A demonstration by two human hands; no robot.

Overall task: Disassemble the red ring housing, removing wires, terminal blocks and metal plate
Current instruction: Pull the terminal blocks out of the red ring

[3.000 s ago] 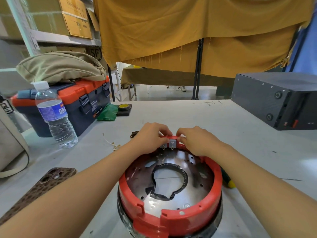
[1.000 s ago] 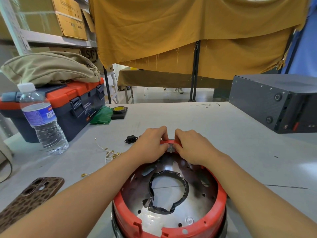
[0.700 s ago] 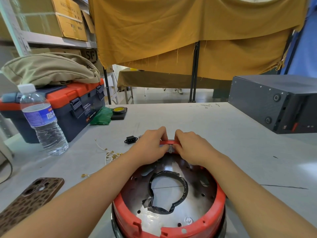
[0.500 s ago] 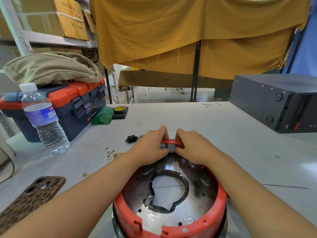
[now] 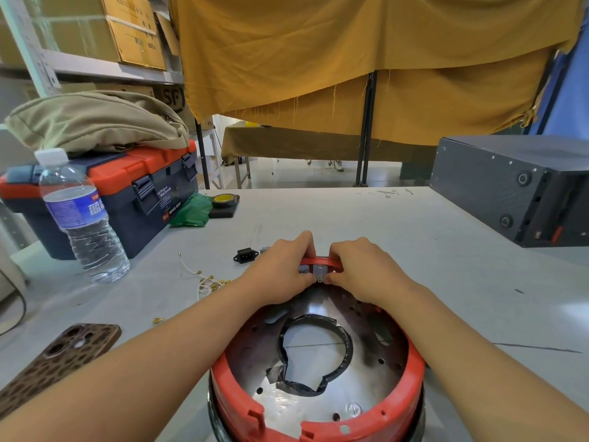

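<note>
Bare table point(image 5: 398, 237) lies far and right; loose wires point(image 5: 204, 280), bottle point(image 5: 83, 218) and toolbox point(image 5: 127, 199) crowd the left.

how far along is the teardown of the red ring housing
Done: loose wires and a black socket already lie on the table. In hand: left hand and right hand grip a small terminal block at the far rim of the red ring housing. Left: the metal plate is still seated inside.

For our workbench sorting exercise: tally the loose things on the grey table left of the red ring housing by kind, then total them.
Water bottle: 1
Toolbox: 1
Phone in patterned case: 1
Black power socket: 1
Tape roll: 1
Green bag: 1
White wire bundle: 1
Total: 7
</note>
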